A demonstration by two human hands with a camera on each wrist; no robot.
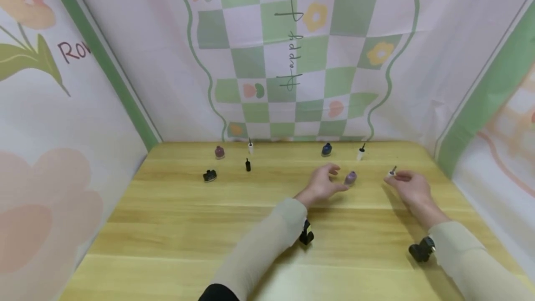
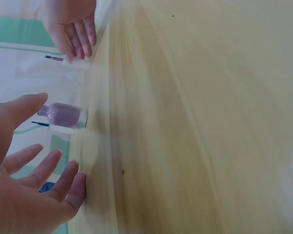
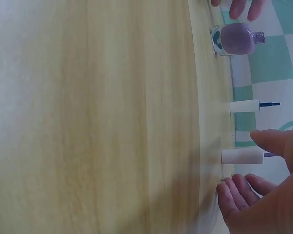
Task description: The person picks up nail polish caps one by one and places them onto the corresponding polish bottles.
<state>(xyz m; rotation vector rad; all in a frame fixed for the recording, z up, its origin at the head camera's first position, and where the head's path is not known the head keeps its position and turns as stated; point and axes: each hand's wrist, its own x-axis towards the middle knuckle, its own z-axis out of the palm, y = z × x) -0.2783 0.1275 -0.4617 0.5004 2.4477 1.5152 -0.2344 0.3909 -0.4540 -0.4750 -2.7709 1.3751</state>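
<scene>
An open bottle of light purple nail polish [image 1: 350, 178] stands uncapped on the table. My left hand [image 1: 322, 183] is beside it, thumb and fingers spread apart on either side, with a gap to the bottle in the left wrist view [image 2: 66, 115]. Farther right, a white nail polish cap [image 1: 391, 173] stands upright with its brush pointing up. Around that cap [image 3: 242, 156] my right hand [image 1: 411, 189] holds its thumb and fingers apart, with gaps visible in the right wrist view.
Behind stand a dark blue polish bottle [image 1: 326, 150] and another white brush cap [image 1: 361, 153]. To the left are a mauve bottle [image 1: 219, 152], a white brush cap [image 1: 251, 147], a black cap [image 1: 248, 165] and a black bottle [image 1: 210, 175]. A patterned cloth [image 1: 280, 120] hangs along the table's back edge.
</scene>
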